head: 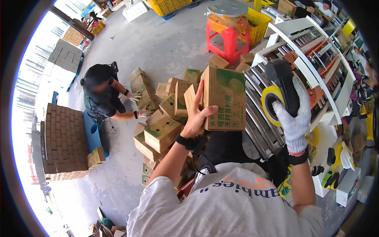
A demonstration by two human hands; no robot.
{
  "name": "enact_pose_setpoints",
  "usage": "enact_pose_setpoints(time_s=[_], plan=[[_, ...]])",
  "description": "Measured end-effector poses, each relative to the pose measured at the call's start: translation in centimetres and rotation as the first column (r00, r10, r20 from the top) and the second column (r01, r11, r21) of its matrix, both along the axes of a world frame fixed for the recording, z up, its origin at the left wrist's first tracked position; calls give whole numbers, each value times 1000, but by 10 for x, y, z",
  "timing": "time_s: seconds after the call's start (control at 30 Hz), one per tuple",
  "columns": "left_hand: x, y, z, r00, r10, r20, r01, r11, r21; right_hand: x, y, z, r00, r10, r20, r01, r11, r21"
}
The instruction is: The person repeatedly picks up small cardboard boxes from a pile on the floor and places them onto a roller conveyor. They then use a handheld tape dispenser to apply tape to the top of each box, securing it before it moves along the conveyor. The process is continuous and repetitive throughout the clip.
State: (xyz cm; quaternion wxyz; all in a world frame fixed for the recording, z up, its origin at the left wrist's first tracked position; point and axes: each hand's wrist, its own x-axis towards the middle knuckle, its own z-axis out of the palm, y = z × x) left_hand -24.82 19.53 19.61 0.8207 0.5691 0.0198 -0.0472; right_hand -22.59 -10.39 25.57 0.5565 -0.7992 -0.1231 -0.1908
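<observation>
My bare left hand [197,114] grips a cardboard carton [226,99] with green print and writing, its fingers spread along the carton's left side and the thumb across its face. One flap [189,97] sticks out to the left beside my fingers. In a white knit glove, my right hand [293,121] holds a black tape dispenser [281,83] fitted with a yellow-edged tape roll [271,105]. The dispenser is to the right of the carton, apart from it, above metal conveyor rollers [260,127].
Many cartons [162,130] are piled on the floor at left, where a gloved co-worker [100,91] crouches touching some. Stacked cartons [65,139] stand on a blue pallet farther left. A red stool [229,41] is ahead; tape rolls [314,136] lie at right.
</observation>
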Motion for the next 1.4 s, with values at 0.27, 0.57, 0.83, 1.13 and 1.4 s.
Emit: enact_pose_setpoints(time_s=[0.27, 0.57, 0.83, 1.13, 1.4], plan=[[-8, -21, -9, 990, 132, 52, -135, 990, 42, 26, 65, -10, 999, 47, 11, -46, 998, -31], [-16, -6, -21, 999, 28, 40, -27, 999, -21, 15, 81, 0, 948, 269, -169, -169, 878, 447], [-37, 59, -36, 974, 73, -215, -154, 907, -391, 30, 4, -35, 970, 34, -240, 102, 842, 530], [-57, 108, -32, 909, 261, -324, -373, 857, -355, -42, -93, -108, 896, -22, -443, 281, 801, 529], [4, 174, -40, 790, 336, 513, -553, 29, 833, -62, -88, -70, 920, -71, -386, 189, 942, 278]])
